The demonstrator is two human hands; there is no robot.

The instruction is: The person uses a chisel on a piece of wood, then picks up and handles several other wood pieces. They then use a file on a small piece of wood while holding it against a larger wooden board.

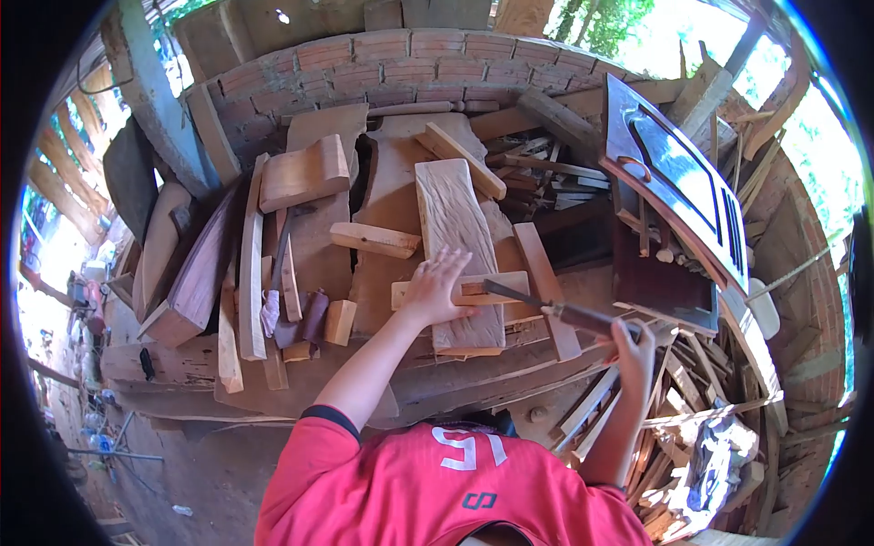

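Note:
My left hand [441,289] lies with its fingers spread on a short wooden piece [506,288] that has a slot in it. That piece rests across a wide, rough-grained board [455,205] on the workbench. In my right hand [628,338] is the dark handle of a chisel-like tool [583,318]. The tool's metal blade points left, its tip near the slot. Just right of the wide board, a narrow reddish wooden strip [546,291] lies under or behind the tool.
A curved wooden block [304,173] and long boards [253,264] lie at the left of the bench. A glossy dark panel [678,173] leans at the right above a pile of wood scraps [674,391]. A brick wall [391,64] stands behind.

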